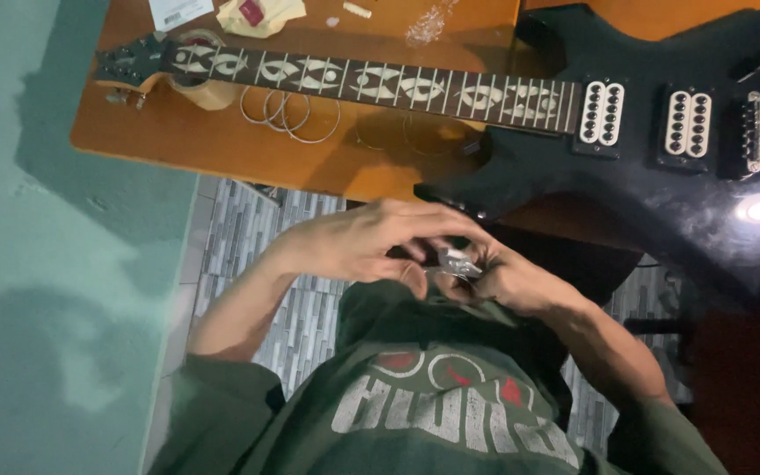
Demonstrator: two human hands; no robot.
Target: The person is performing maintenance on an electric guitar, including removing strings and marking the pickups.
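My left hand [358, 242] and my right hand [507, 280] meet close to my chest, just below the table's edge. Between their fingertips is a small clear, silvery packet [457, 260], blurred, and both hands pinch it. A black electric guitar [661, 185] lies flat on the orange wooden table [222, 145] right above the hands. Its dark neck with pale inlays [371, 82] runs to the left. The headstock [129, 62] rests on a roll of tape [207, 91].
Coiled guitar strings [288, 114] lie on the table under the neck. Paper and plastic packets [261, 13] sit at the far edge. Grey patterned floor tiles [248, 237] show below the table, with a teal surface [46, 264] at left.
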